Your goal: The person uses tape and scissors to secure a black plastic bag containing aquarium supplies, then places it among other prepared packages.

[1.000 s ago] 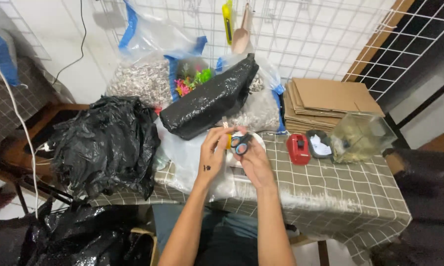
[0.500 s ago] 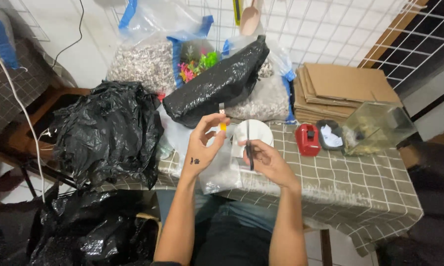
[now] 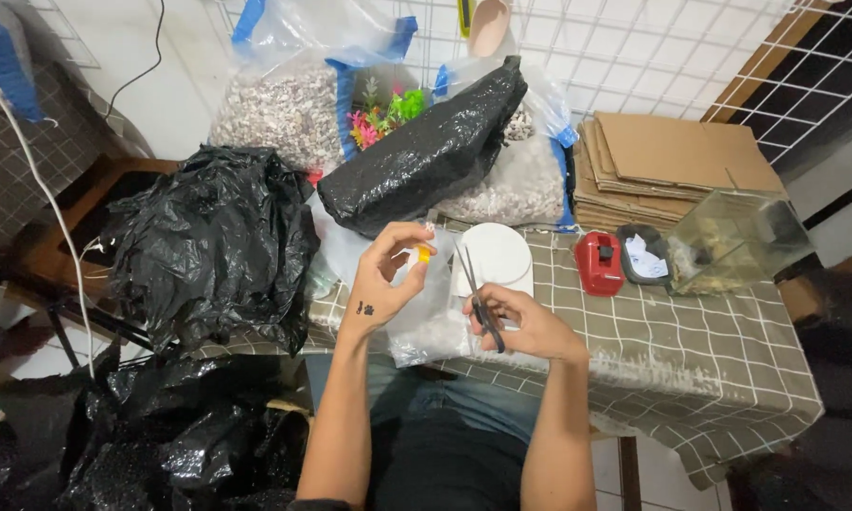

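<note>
So the left hand (image 3: 388, 274) pinches a small yellow piece (image 3: 425, 253) at its fingertips, while the right hand (image 3: 525, 322) grips dark scissors (image 3: 478, 298), blades pointing up, over a clear plastic bag (image 3: 430, 317).

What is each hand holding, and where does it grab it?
The right hand holds scissors by the handles, blades pointing up. The left hand pinches a small yellow piece at the top of a clear plastic bag.
</note>
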